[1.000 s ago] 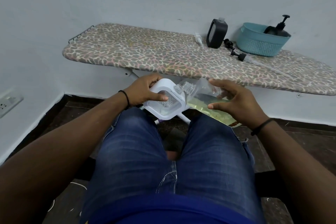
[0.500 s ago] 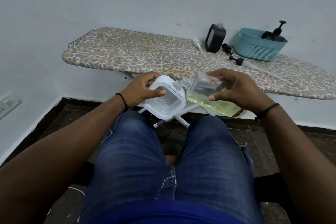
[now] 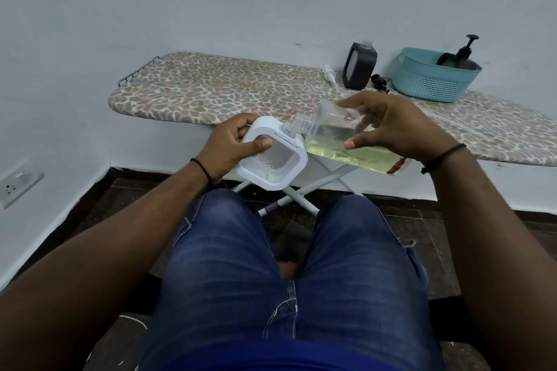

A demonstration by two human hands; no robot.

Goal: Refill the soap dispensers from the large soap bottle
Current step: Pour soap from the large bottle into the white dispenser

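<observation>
**Mid-air, bottle neck is met with dispenser mouth**

Presently, a white soap dispenser (image 3: 271, 159) with a clear patterned window is gripped by the left hand (image 3: 232, 147), the thumb laid across its front face and the fingers curled behind its rounded top edge. It is held tilted above the person's knees, in front of the near edge of the surface (image 3: 211, 90), an ironing board covered in a leopard-spot print.

A large clear soap bottle (image 3: 340, 138) is held by the right hand (image 3: 391, 126), with the thumb under its side and the fingers curved over the top. The bottle is laid nearly on its side, its threaded neck pointed left and brought against the small open spout at the dispenser's upper right corner. Pale yellow liquid is pooled along the lower side of the bottle. Whether any liquid is passing through the neck cannot be told.

On the far right of the surface a black dispenser (image 3: 360, 65) is stood upright without its pump, just beside a teal basket (image 3: 428, 84). Inside the basket another dark dispenser (image 3: 461, 59) with its pump fitted is seen. A black pump head (image 3: 380, 83) is laid between the black dispenser and the basket, and a white pump head (image 3: 329, 74) is laid to the left of the black dispenser. A wall socket (image 3: 18, 182) is seen low at the left.
</observation>
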